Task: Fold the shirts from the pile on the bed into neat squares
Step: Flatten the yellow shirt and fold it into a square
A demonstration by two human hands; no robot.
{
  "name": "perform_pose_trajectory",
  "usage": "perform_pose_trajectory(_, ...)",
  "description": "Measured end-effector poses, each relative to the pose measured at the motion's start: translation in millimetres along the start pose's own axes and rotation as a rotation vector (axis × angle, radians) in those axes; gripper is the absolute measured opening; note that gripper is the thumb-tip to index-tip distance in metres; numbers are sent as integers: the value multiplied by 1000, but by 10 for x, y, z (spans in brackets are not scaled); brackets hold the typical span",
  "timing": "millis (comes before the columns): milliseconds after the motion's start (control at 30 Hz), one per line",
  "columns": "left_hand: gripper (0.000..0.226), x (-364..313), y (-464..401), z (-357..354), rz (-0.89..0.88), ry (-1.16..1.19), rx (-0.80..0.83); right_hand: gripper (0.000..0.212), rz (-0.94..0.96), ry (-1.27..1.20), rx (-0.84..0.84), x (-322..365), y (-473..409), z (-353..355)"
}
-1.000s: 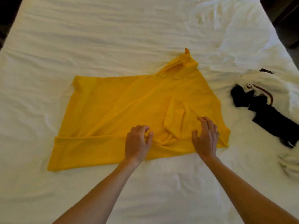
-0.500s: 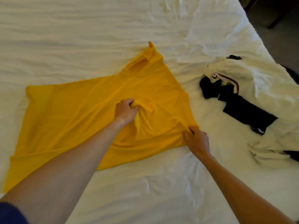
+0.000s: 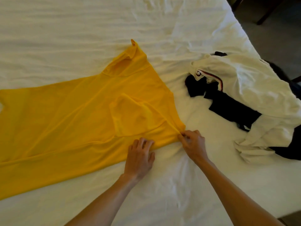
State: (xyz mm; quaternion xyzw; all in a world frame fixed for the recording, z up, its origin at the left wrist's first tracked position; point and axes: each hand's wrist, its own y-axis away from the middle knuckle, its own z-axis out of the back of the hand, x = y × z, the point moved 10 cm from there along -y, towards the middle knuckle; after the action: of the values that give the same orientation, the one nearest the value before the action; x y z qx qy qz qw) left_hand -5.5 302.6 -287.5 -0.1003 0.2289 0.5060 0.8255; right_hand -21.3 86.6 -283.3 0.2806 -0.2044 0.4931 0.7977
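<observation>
Yellow shirt (image 3: 73, 121) sleeve now lies flat; left hand (image 3: 140, 158) has dropped, fingers spread, while right hand (image 3: 193, 144) pinches the corner.

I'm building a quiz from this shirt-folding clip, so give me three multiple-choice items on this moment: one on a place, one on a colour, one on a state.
1. Where does the pile of unfolded clothes lie?
A. At the right of the bed
B. On the floor
C. On top of the yellow shirt

2. What colour is the shirt being folded?
A. Red
B. Yellow
C. Green

3. What is the right hand doing?
A. Hanging off the bed
B. Lying flat on the pile
C. Pinching the shirt's near right corner

Answers:
1 A: the pile of white and black clothes lies on the bed, right of and apart from the yellow shirt.
2 B: the spread shirt is plainly yellow.
3 C: the right hand has its fingertips closed on the corner fabric, while the left hand rests on the shirt's near edge.
</observation>
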Motion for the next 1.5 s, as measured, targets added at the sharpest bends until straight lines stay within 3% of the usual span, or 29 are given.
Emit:
perform_pose_trajectory(133, 44, -23, -36, -54, 57, -147, 64, 12, 81, -38, 75, -3, 6, 29)
perform_pose_trajectory(233, 42, -42, -58, -53, 12, -186, 101, 23, 29, -53, 145, -87, 33, -24)
perform_pose_trajectory(467, 45, -103, -61, -22, -27, -72, 108, 9, 66, -76, 103, -68, 5, 79)
perform_pose_trajectory(600, 43, -224, 59, -100, -74, -2, 167, 12, 11, 42, 137, -229, 103, 154)
perform_pose_trajectory(667, 36, -186, 86, -60, -63, 1, 140, 12, -37, 131, 151, -208, 161, 128)
perform_pose_trajectory(833, 29, 222, 129, 296, 37, 22, -68, 34, 1, 211, -58, 422, -10, 90)
perform_pose_trajectory(900, 24, 429, 130, 396, 79, 11, -119, 37, 33, 159, 25, 654, -244, -181)
perform_pose_trajectory(1033, 28, 672, 54, 375, 139, 55, -65, 38, 40, 170, 130, 991, -701, -587)
perform_pose_trajectory(1167, 23, 773, 17, 250, 214, 170, 38, 59, -111, 250, 153, 1080, -983, -626)
perform_pose_trajectory(1267, 24, 759, 12, 214, 206, 191, 74, 42, -83, 282, 223, 1157, -1115, -704)
perform_pose_trajectory(1367, 24, 747, 28, 226, 186, 182, 52, 14, -11, 175, 318, 1253, -1202, -804)
perform_pose_trajectory(1500, 32, 723, 68, 238, 173, 158, -3, 17, -55, -264, 63, 1247, -1217, -507)
